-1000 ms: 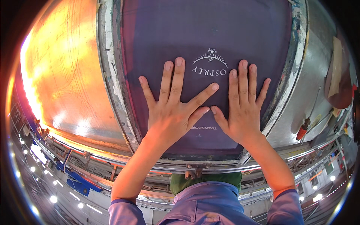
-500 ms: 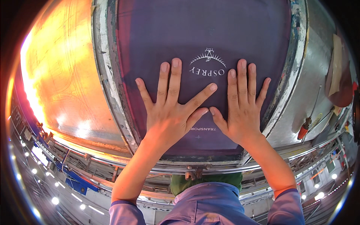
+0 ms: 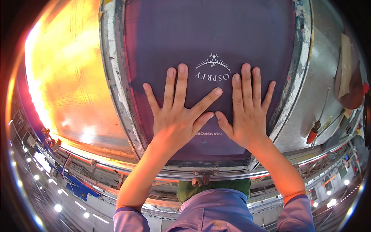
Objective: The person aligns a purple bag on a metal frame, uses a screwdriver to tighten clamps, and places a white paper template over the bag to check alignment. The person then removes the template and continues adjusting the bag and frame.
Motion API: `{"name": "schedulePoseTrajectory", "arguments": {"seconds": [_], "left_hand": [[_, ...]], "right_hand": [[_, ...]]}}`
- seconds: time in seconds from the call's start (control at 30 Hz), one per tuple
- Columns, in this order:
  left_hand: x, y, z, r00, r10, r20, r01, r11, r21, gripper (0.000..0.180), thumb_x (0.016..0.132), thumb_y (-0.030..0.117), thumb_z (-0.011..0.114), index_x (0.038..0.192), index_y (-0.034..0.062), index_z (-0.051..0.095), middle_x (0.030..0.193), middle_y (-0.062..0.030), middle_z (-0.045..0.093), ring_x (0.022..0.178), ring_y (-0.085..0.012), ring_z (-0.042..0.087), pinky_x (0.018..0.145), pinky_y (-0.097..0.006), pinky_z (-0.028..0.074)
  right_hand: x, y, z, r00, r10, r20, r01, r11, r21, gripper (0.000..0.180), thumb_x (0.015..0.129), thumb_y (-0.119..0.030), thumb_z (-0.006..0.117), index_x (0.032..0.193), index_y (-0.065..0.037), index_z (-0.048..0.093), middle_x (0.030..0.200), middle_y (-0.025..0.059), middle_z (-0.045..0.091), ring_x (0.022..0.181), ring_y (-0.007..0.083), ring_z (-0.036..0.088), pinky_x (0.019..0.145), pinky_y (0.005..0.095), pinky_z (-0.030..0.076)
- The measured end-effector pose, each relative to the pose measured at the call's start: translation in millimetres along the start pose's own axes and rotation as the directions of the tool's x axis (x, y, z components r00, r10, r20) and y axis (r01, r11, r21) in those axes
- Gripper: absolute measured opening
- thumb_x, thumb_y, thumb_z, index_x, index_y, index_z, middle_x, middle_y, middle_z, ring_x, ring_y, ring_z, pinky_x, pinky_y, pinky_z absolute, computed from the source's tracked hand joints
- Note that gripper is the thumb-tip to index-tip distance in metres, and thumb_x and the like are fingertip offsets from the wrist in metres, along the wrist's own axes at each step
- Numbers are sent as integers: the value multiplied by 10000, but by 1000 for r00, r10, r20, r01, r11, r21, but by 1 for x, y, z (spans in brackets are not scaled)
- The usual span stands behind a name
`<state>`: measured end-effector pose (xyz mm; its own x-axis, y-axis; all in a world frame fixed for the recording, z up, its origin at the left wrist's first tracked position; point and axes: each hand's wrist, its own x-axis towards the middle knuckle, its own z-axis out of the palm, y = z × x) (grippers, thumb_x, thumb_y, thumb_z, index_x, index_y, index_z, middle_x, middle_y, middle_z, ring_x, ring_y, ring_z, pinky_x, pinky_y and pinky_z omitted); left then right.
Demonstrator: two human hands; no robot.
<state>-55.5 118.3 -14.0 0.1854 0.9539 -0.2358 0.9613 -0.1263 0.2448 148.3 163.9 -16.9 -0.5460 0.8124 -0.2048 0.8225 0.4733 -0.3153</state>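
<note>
My left hand (image 3: 174, 112) lies flat with its fingers spread on a dark purple printing screen (image 3: 166, 31). Beside it, my right hand (image 3: 247, 112) rests flat on the same mesh, fingers stretched out, the two thumb tips almost meeting. A pale arched emblem with lettering (image 3: 213, 67) shows upside down just beyond and between the fingertips. Smaller pale lettering (image 3: 210, 133) sits between my wrists, partly covered by the left thumb side. The screen's paint-smeared metal frame (image 3: 112, 54) runs along both sides of the hands. Neither hand holds anything.
At left, a metal table surface (image 3: 77, 92) glows orange under bright light. To the right, a red-handled screwdriver (image 3: 313, 132) lies on grey metal, near a brown sheet (image 3: 349, 85). A metal rail with a clamp (image 3: 201, 178) crosses in front of my body.
Both hands stay flat on the screen in nearly the same pose. The whole view has shifted slightly.
</note>
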Motion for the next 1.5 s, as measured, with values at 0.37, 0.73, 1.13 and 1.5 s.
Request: {"name": "schedulePoseTrajectory", "arguments": {"seconds": [0.37, 0.73, 1.13, 1.5], "left_hand": [[-5, -1, -7, 999, 32, -15, -33, 994, -99, 552, 1001, 524, 522, 1537, 434, 424, 1698, -216, 66, 1578, -385, 36, 1156, -739, -9], [-21, 14, -3, 994, -49, -101, 28, 979, -204, 615, 980, 476, 589, 1551, 317, 425, 1686, -207, 136, 1564, -386, 124, 1177, -712, 162], [-189, -16, -40, 972, -216, 96, 201, 545, -814, 466, 972, 410, 646, 1340, 123, 654, 806, -79, 765, 772, -238, 746, 746, -388, 562], [-372, -176, 12, 475, -864, -168, 352, 361, -863, 208, 1008, 172, 630, 1133, 44, 736, 718, -31, 694, 619, -73, 604, 575, -255, 488]], "right_hand": [[-5, -3, -10, 999, -37, -14, 37, 999, 8, 843, 979, -462, 554, 1586, 32, 241, 1697, 198, 106, 1579, 359, 61, 1213, 668, 18], [-17, -11, 0, 972, 144, -184, -82, 947, 309, 602, 955, -320, 641, 1478, -57, 500, 1637, 205, 296, 1527, 397, 243, 1219, 619, 187], [-248, -103, -8, 896, 408, -176, -175, 688, 704, 234, 1011, -124, 597, 1192, -39, 717, 1072, 127, 735, 1014, 226, 694, 887, 332, 529], [-371, -45, 113, 631, 648, 427, -734, 318, 600, 241, 1016, -212, 621, 1045, 8, 714, 915, 83, 738, 810, 152, 668, 719, 291, 514]]}}
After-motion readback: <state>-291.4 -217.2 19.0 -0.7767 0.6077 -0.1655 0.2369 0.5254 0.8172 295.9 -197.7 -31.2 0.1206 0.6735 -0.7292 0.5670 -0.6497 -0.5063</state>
